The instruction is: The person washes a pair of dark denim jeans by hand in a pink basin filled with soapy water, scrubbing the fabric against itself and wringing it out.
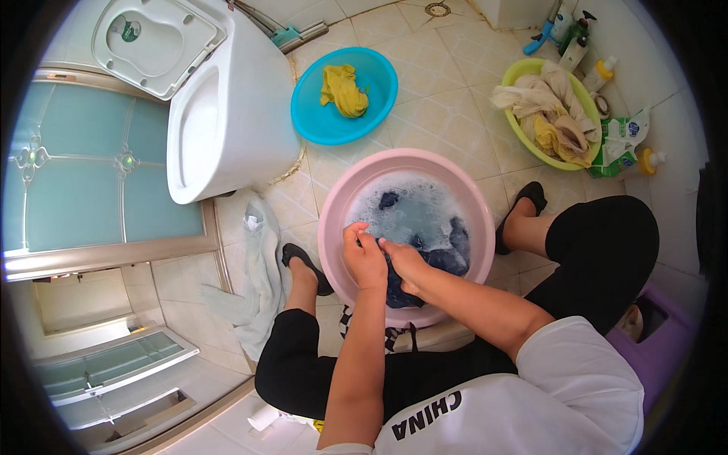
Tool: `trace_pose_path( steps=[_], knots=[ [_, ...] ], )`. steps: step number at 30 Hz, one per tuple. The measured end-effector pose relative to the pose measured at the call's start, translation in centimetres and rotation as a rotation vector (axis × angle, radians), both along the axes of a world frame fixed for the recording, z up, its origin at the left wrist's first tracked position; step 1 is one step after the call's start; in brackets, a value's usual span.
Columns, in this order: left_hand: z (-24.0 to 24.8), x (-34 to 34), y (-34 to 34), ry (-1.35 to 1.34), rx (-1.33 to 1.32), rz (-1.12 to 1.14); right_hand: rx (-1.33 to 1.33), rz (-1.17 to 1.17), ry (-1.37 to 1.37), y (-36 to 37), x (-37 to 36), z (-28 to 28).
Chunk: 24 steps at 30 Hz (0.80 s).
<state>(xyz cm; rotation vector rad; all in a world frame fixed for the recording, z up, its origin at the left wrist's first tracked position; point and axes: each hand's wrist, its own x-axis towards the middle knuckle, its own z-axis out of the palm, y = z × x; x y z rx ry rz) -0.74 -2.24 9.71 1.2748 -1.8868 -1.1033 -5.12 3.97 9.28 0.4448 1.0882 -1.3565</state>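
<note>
Between my legs stands a pink basin (331,227) with foamy, bluish soapy water (409,216). A dark navy garment (444,262) lies partly under the water and bunches up at the near side. My left hand (365,258) is closed round a fold of it, above the basin's near left part. Right beside it, my right hand (406,265) grips the same cloth, knuckles close to the left hand's thumb. Part of the garment hangs below both hands, against the near wall. The fingertips are partly hidden by the cloth and the hands.
A blue basin (307,121) with a yellow cloth (345,91) stands beyond, near the white toilet (250,114). Far right, a green basin (557,161) holds pale clothes (557,91), with bottles (599,74) along the wall. A light garment (262,265) lies on the floor at left.
</note>
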Motion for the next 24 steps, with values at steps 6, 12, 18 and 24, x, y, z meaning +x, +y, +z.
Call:
trace_pose_path(
  steps=[6,12,18,24],
  knots=[
    [-2.7,5.4,-2.4,0.127,0.530,-0.113,-0.096,-0.194,0.094,-0.9,-2.9,-4.4],
    [-1.1,4.7,-2.3,-0.471,0.327,-0.576,-0.146,-0.261,0.198,0.8,-6.7,-6.2],
    [-5.5,3.3,-4.1,-0.244,0.306,-0.441,0.006,-0.167,0.595,1.4,-6.5,-10.3],
    [-11.4,0.9,1.0,-0.631,-0.067,-0.371,0.398,0.397,0.902,3.9,-3.2,-15.4]
  ],
)
